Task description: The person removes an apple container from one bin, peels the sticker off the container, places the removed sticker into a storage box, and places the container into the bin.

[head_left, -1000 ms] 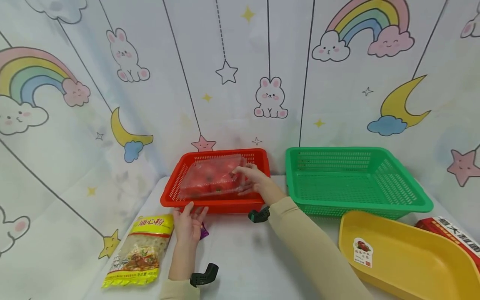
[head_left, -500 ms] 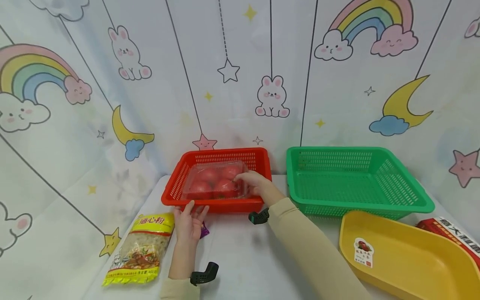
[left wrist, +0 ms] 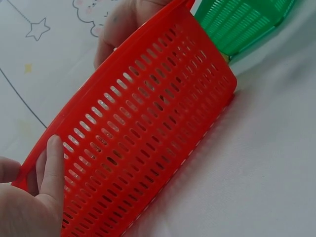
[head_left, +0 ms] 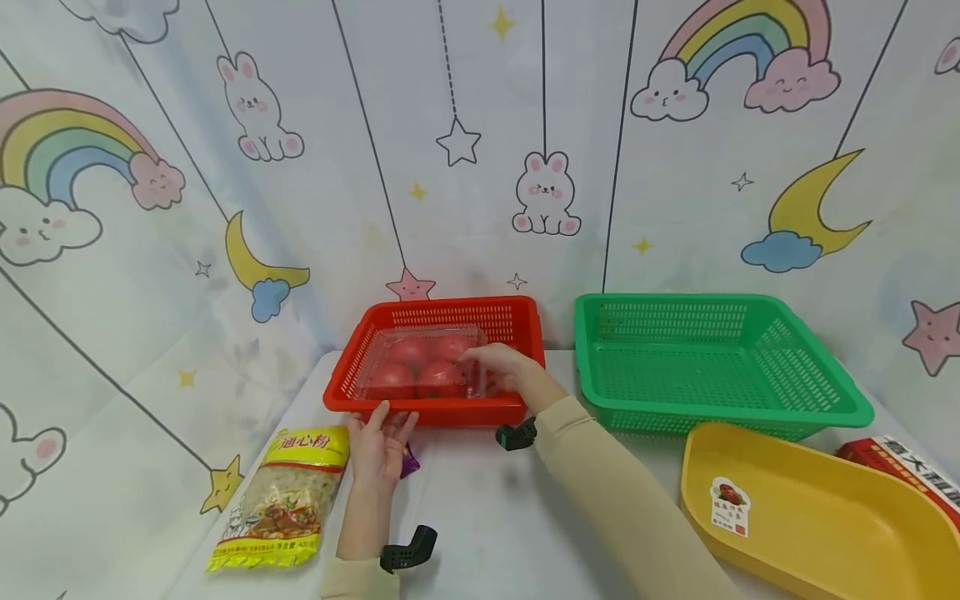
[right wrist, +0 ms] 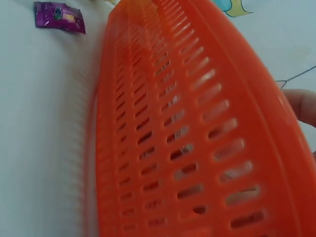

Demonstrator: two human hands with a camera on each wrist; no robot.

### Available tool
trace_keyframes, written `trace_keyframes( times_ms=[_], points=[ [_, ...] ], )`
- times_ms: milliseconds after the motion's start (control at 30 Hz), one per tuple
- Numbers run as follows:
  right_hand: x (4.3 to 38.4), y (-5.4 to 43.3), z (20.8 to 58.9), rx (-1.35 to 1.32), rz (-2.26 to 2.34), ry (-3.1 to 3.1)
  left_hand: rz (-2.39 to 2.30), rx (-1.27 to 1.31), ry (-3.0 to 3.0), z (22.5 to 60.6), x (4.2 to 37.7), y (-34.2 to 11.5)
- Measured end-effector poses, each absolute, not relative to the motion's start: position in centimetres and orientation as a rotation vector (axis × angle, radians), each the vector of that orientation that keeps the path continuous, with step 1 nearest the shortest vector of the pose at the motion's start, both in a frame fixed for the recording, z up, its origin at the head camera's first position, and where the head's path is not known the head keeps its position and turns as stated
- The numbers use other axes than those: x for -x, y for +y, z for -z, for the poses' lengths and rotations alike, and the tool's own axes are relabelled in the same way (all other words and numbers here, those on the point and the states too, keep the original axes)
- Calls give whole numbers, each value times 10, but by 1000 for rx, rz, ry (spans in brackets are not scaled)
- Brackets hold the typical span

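A clear plastic pack of tomatoes [head_left: 416, 367] lies inside the red basket [head_left: 431, 414] in the head view. At the pack's right end my right hand [head_left: 513, 371] reaches over, its fingers bent round the plastic edge. Part of that hand [right wrist: 303, 106] shows past the basket's rim in the right wrist view. My left hand [head_left: 377, 450] touches the front of the red basket near its left corner, fingers spread and fairly straight. In the left wrist view a straight finger of the left hand [left wrist: 52, 173] lies along the slotted outer wall, just below the rim.
A green basket [head_left: 720, 412] stands right of the red one. In front of it are a yellow tray [head_left: 817, 500] and a red box [head_left: 907, 471]. On the left lies a pasta bag [head_left: 281, 500]. A small purple packet [right wrist: 60, 17] sits near the red basket.
The tomato pack was tilted up at its back right a second ago; it has come down into the red basket and shifted slightly left. The right hand lowered with it. The left hand stayed put.
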State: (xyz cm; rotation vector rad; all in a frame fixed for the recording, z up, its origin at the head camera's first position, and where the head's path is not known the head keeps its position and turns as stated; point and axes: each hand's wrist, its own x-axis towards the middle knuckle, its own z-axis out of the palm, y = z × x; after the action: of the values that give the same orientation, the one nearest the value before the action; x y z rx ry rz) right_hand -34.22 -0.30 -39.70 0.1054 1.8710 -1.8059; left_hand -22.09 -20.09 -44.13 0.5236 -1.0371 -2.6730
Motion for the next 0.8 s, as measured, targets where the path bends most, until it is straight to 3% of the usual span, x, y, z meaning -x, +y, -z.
trace_keyframes(
  times_ms=[800],
  points=[
    [328,48,340,60,1772,2018,2647,-508,-1064,440,217,-198]
  ],
)
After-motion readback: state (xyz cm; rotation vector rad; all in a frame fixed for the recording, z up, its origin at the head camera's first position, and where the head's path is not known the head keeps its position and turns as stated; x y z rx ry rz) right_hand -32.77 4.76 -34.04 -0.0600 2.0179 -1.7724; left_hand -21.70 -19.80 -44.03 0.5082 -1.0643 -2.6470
